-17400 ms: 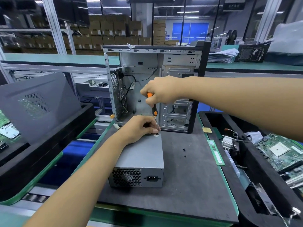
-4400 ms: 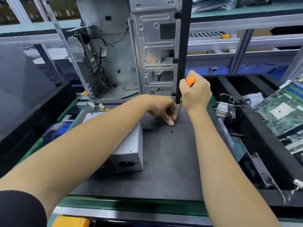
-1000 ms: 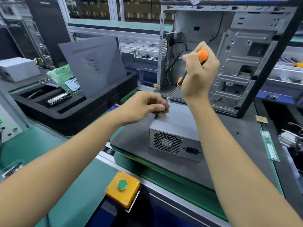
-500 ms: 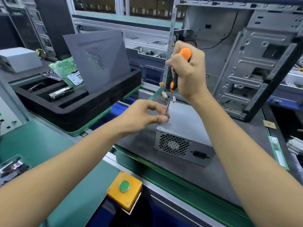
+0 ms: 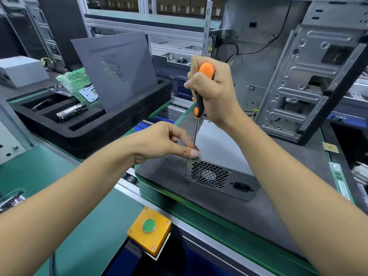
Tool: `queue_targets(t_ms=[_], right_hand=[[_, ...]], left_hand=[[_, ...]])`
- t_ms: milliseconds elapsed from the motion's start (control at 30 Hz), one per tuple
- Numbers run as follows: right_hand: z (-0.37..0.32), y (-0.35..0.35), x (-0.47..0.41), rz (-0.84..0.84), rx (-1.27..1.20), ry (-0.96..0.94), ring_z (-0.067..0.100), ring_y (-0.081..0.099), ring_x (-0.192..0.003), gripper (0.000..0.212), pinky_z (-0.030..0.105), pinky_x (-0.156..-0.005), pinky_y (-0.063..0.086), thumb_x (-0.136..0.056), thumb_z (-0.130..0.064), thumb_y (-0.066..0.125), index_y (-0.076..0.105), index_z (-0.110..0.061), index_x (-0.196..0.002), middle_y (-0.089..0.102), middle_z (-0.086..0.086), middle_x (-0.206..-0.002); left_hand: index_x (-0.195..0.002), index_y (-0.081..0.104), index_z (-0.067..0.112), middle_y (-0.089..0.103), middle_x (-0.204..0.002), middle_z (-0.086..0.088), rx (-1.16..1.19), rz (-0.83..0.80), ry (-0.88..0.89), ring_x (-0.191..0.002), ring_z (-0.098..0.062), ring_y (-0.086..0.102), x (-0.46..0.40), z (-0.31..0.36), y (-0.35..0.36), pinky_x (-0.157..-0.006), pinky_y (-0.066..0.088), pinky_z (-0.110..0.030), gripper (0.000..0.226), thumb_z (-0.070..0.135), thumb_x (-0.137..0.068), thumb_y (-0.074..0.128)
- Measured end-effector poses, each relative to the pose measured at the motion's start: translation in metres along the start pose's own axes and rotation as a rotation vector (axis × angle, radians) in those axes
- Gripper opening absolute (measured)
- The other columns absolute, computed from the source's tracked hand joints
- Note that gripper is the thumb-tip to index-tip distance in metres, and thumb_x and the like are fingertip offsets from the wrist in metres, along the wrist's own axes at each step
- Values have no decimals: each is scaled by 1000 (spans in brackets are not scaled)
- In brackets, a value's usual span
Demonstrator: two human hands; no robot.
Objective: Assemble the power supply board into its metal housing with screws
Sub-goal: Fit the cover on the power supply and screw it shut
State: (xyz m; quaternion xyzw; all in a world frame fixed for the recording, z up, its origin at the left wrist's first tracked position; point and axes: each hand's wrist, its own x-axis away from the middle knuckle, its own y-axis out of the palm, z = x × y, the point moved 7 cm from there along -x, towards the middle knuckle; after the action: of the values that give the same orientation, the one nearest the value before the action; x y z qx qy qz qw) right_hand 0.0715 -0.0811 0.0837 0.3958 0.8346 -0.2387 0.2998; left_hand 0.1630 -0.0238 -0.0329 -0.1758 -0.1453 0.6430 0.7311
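A black foam tray [image 5: 83, 134] at the left holds a green circuit board [image 5: 79, 84] leaning at its far side, a flat drive-like part [image 5: 71, 112] in a slot, and a grey perforated side panel [image 5: 115, 70] standing upright in its right end. Far left sits a grey box [image 5: 20, 70] with yellow wires behind it. At the right edge a second black tray [image 5: 346, 148] shows only partly; its contents cannot be made out. A green memory stick [image 5: 340, 182] with a white label lies on the dark mat [image 5: 278, 206] near it; the print is too small to read, and no other writing is legible.

The power supply [image 5: 221, 162], a grey metal box with a fan grille and power socket on its near face, rests on the mat on the table. Behind it to the right stands the open computer case [image 5: 298, 72], its inside facing the viewer.

The right hand [image 5: 215, 92] is curled round the orange-and-black screwdriver [image 5: 201, 92], held almost upright over the near left top corner of the power supply. The left hand [image 5: 159, 142] pinches thumb and fingers round the shaft's tip at that corner; a screw there cannot be seen.

A yellow button box [image 5: 149, 230] with a green button sits on the near rail
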Motion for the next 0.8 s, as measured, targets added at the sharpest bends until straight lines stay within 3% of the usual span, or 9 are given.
queue_targets(t_ms=[167,267,333,367,433,500,600,667,800], right_hand=[[-2,8,-2,-54,-5,-8,11,30,-49,29,23,-55,28,-78,-1,56,38,-19,-63,32,-10,-53],[-1,9,-2,-68,-11,3,7,32,-47,29,22,-54,29,-78,-2,55,39,-20,-62,35,-16,-50],[1,8,-3,-64,-8,12,8,32,-47,26,22,-54,29,-78,-2,54,40,-18,-63,35,-14,-50],[1,8,-3,-67,-9,16,10,31,-48,24,23,-54,29,-78,-2,55,41,-16,-63,35,-11,-51],[2,11,-2,-76,-13,20,12,31,-50,26,23,-54,30,-77,-2,55,40,-17,-63,34,-9,-53],[1,13,-3,-81,15,10,11,33,-51,29,23,-56,32,-77,-3,56,39,-21,-63,35,-9,-54],[1,15,-4,-89,56,3,11,33,-52,29,30,-58,35,-77,-4,57,38,-22,-63,34,-8,-56],[2,14,-4,-86,44,4,10,31,-52,31,28,-58,33,-77,-3,56,37,-22,-63,33,-12,-55],[2,9,-1,-44,81,14,15,29,-54,31,28,-55,30,-78,-2,55,35,-20,-62,30,-3,-57]], left_hand=[[-80,81,19,79,-91,6,-7,-28,-31,-110,-37,61,-1,2,0,-103,46,-53,36,50,-64,92],[-76,80,17,79,-88,3,20,-75,-47,-93,-10,68,-3,0,1,-83,54,-30,24,37,-69,93],[-72,78,19,79,-88,2,33,-107,-40,-85,-8,71,-3,1,2,-77,53,-19,16,27,-72,91],[-71,78,20,78,-87,3,38,-111,-38,-89,-15,73,-3,1,2,-80,55,-23,14,25,-72,91],[-70,76,21,76,-82,6,45,-113,-40,-107,-40,69,-2,1,2,-95,58,-48,14,23,-73,90],[-69,76,20,75,-79,7,59,-117,-37,-115,-52,60,-1,3,3,-103,51,-62,14,24,-73,89],[-74,78,20,79,-90,4,-9,-109,-25,-106,-32,71,0,8,2,-101,54,-53,17,33,-70,89],[-78,79,24,80,-97,5,-68,-103,-7,-108,-21,71,1,10,0,-106,51,-52,18,38,-71,89],[-80,80,29,79,-95,1,-100,-33,73,-111,-26,69,5,10,-4,-106,51,-50,12,41,-78,83]])
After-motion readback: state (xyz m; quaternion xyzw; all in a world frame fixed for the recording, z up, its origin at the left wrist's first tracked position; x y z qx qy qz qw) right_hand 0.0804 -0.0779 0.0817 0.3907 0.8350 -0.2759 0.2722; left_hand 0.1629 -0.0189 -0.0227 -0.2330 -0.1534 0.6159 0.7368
